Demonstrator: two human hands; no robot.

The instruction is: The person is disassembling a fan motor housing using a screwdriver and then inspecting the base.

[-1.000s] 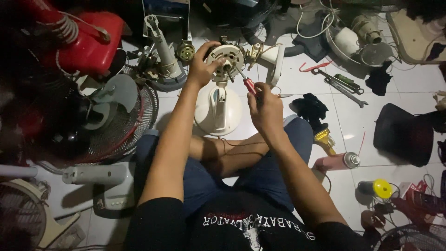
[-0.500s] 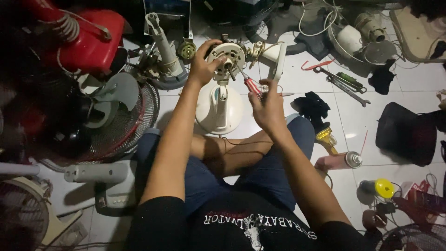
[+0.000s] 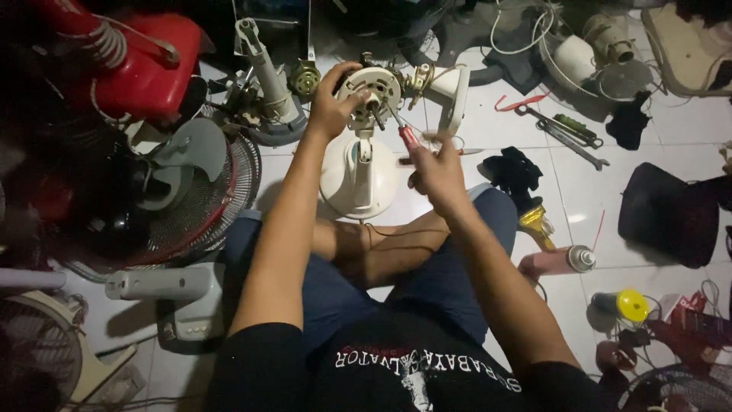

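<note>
Two hands are working on a fan motor over a white tiled floor.

The left hand is gripping the round motor housing atop a cream fan stand set before crossed legs, while the right hand is clenching a red-handled screwdriver whose tip is touching the motor. Fan grilles, wrenches, a spray can and cables are lying scattered around in dim light.

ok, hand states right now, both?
Left hand: closed, gripping the round cream fan motor housing at its rim.
Right hand: closed on the red-handled screwdriver, tip at the housing.
</note>
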